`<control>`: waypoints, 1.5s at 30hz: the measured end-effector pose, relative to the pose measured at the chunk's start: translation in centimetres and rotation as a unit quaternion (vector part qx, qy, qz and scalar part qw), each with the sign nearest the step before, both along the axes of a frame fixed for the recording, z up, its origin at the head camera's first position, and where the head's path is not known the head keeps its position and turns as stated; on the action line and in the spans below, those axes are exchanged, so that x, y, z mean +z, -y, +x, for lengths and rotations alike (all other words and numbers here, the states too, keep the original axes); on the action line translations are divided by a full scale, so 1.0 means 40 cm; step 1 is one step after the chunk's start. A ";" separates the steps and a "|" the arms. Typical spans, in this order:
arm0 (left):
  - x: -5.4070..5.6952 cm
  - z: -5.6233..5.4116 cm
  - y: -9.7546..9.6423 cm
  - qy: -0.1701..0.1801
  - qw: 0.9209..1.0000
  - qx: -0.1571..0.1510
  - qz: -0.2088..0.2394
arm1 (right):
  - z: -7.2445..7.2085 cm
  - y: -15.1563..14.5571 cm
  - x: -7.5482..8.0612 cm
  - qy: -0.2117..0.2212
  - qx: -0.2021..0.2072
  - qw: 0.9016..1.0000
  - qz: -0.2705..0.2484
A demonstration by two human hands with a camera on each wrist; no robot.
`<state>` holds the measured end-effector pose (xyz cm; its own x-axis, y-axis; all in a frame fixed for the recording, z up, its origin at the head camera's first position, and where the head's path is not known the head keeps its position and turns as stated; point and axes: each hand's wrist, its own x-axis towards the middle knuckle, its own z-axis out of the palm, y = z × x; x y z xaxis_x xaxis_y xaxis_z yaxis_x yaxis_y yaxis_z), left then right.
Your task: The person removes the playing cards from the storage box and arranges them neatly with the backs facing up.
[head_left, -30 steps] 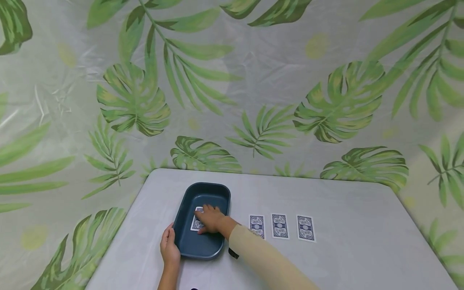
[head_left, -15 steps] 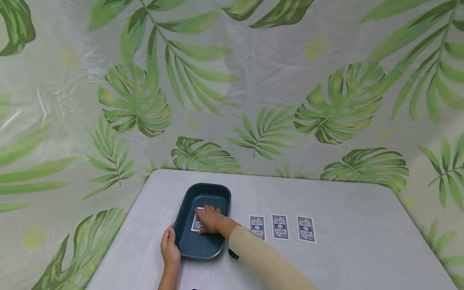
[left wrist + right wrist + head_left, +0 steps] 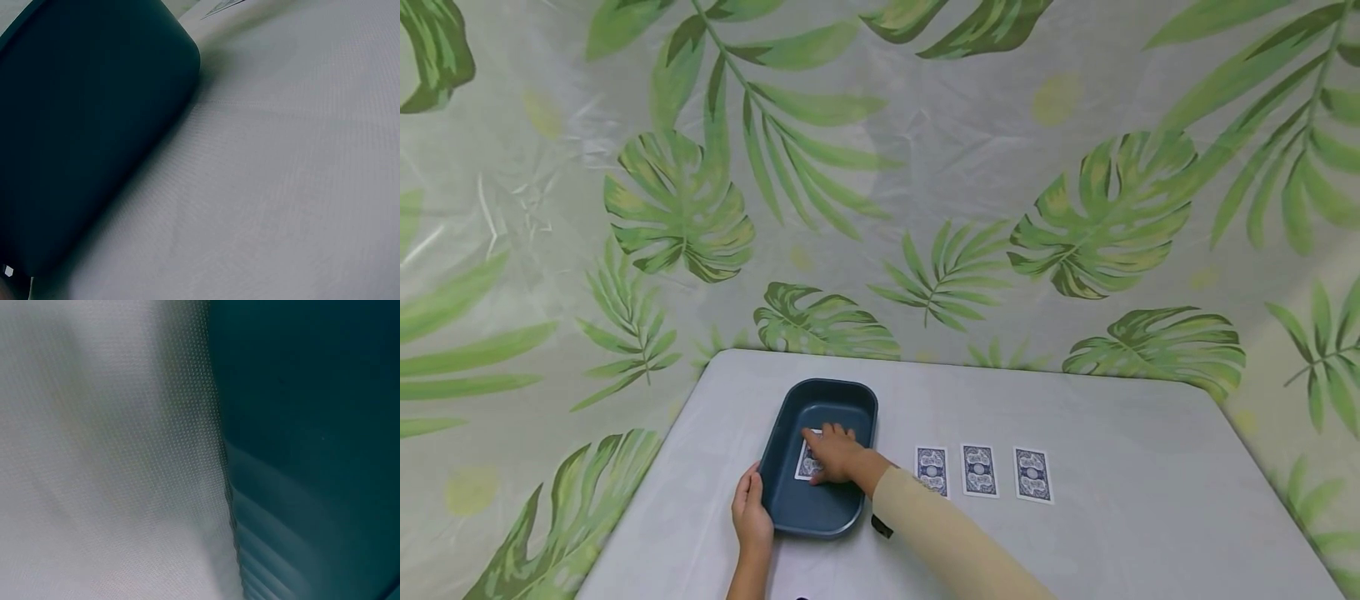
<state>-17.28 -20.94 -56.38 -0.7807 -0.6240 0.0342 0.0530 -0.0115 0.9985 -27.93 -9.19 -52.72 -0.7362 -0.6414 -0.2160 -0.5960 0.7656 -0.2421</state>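
In the head view, a dark blue rectangular tray (image 3: 820, 521) stands on the white-covered table. My left hand (image 3: 752, 517) rests against its outer left wall, fingers along the side; no thumb shows inside the rim. My right hand (image 3: 838, 454) reaches over the right rim into the tray. Its fingers are spread over a blue-backed playing card (image 3: 806, 467) lying on the tray floor and partly covered by the hand. Both wrist views show mostly the outer wall of the tray (image 3: 94, 125) and the tablecloth, with neither hand's grip visible.
Three more face-down playing cards lie in a row right of the tray: a near card (image 3: 932, 471), a middle card (image 3: 979, 469) and a far-right card (image 3: 1033, 474). My right sleeve (image 3: 947, 533) passes close to the nearest one. A leaf-patterned sheet (image 3: 925, 208) hangs behind the table.
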 end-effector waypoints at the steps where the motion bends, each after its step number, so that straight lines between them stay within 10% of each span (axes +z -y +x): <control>1: -0.001 0.000 -0.001 -0.001 1.000 0.000 0.000 | 0.001 -0.002 -0.001 -0.001 -0.001 1.000 0.001; 16: 0.003 -0.004 -0.021 -0.001 1.000 -0.008 0.001 | 0.003 -0.034 0.024 -0.073 0.012 0.997 0.025; 27: 0.012 0.001 -0.027 0.015 1.000 -0.020 -0.005 | 0.001 -0.084 0.136 -0.136 0.109 0.985 -0.003; 45: 0.020 0.010 -0.011 0.012 1.000 0.004 -0.008 | -0.010 -0.446 0.209 -0.169 0.146 0.974 -0.043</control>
<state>-16.88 -20.49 -55.60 -0.7765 -0.6296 0.0252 0.0293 0.0039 0.9996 -28.35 8.64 -44.38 -0.5393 -0.8391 0.0707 -0.8421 0.5369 -0.0510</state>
